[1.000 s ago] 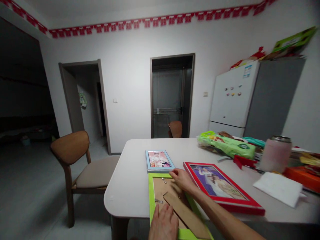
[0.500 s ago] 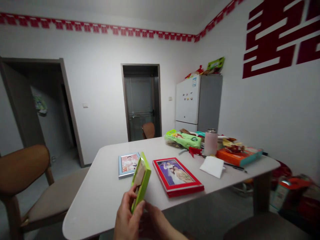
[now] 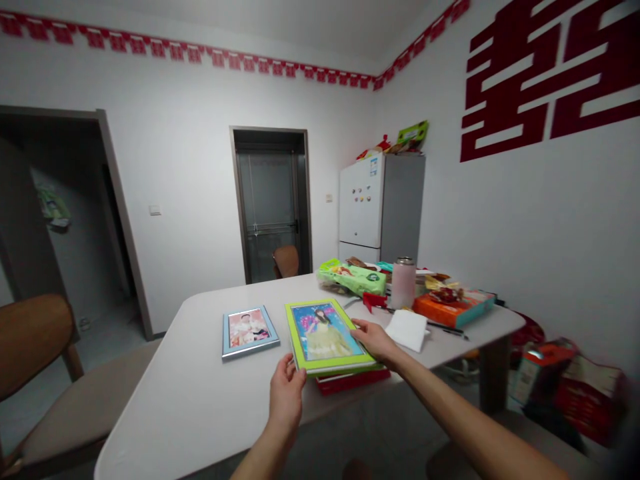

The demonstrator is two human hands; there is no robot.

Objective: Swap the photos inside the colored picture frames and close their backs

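If it's released off-centre, green frame [image 3: 326,332]: may slide off red frame [image 3: 354,382].
Left grip [image 3: 287,390]: holding green's near-left corner.
Right grip [image 3: 375,341]: holding green's right edge.

Dim, greyish light leaves the left doorway [image 3: 75,147] in deep shadow.

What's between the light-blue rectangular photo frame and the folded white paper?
Head view: the lime-green rectangular frame, the right hand on its right edge, and a red rectangular frame partly hidden beneath.
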